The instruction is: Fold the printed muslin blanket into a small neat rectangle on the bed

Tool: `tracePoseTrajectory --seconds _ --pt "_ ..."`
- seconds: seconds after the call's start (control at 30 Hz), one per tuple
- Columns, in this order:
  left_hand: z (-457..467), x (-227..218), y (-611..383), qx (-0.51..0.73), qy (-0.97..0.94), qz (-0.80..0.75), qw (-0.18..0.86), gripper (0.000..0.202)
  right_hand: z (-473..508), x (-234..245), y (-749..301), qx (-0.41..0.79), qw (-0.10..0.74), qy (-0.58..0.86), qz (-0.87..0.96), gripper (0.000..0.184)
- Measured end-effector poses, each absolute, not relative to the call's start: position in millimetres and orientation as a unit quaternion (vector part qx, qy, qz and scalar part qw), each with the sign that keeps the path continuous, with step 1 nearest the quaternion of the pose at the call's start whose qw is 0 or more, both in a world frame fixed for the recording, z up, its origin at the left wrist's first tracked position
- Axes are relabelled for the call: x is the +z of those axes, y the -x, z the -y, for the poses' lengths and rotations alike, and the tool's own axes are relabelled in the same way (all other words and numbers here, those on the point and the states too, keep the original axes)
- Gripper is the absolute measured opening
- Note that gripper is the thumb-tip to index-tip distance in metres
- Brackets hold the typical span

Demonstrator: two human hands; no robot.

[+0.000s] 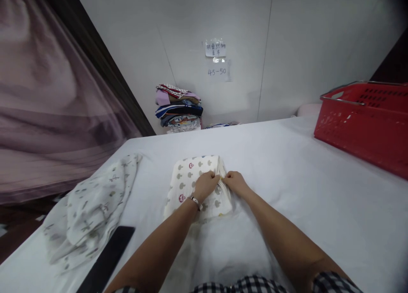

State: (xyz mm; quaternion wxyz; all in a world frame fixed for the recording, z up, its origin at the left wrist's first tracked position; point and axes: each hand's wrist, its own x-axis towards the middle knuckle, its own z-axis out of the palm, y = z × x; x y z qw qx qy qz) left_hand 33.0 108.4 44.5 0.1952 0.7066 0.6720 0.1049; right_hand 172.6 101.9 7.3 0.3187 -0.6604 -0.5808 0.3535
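A folded white cloth with a mushroom print (191,178) lies on the white table (287,191) in front of me. My left hand (205,186), a bracelet on its wrist, rests on the cloth with fingers curled, pinching its right edge. My right hand (235,182) meets it there, fingers closed on the same layered edge. The two hands touch each other at that edge.
A crumpled white printed cloth (89,212) lies at the left, with a flat black object (108,259) beside it. A red plastic basket (366,118) stands at the right. A stack of folded clothes (178,108) sits against the far wall under paper notes (216,48).
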Motion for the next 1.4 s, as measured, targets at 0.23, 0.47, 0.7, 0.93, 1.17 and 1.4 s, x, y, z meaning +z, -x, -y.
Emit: tracePoseTrajectory --seconds 0.23,0.47,0.7,0.93,1.17,1.4 --pt "-108.2 44.3 -34.3 0.105 -0.707 -0.673 0.189 0.028 -101.2 7.5 -174.1 0.302 0.289 0.671 0.612 0.011" --pt "-108.0 44.3 -34.7 0.104 -0.707 -0.674 0.186 0.027 -101.5 8.3 -171.3 0.318 0.31 0.65 0.617 0.007" --pt "-109.4 42.2 -34.4 0.107 -0.708 -0.673 0.185 0.028 -99.1 12.0 -172.7 0.312 0.292 0.664 0.614 0.016" --pt "-108.2 42.4 -33.9 0.108 -0.709 -0.672 0.182 0.029 -101.5 10.5 -173.1 0.316 0.286 0.667 0.612 0.016" --pt "-107.9 42.0 -34.4 0.102 -0.71 -0.674 0.178 0.029 -104.3 3.4 -171.2 0.337 0.321 0.646 0.605 0.01" --pt "-108.2 45.8 -34.7 0.101 -0.714 -0.67 0.176 0.028 -99.8 9.0 -172.1 0.299 0.312 0.641 0.634 0.017"
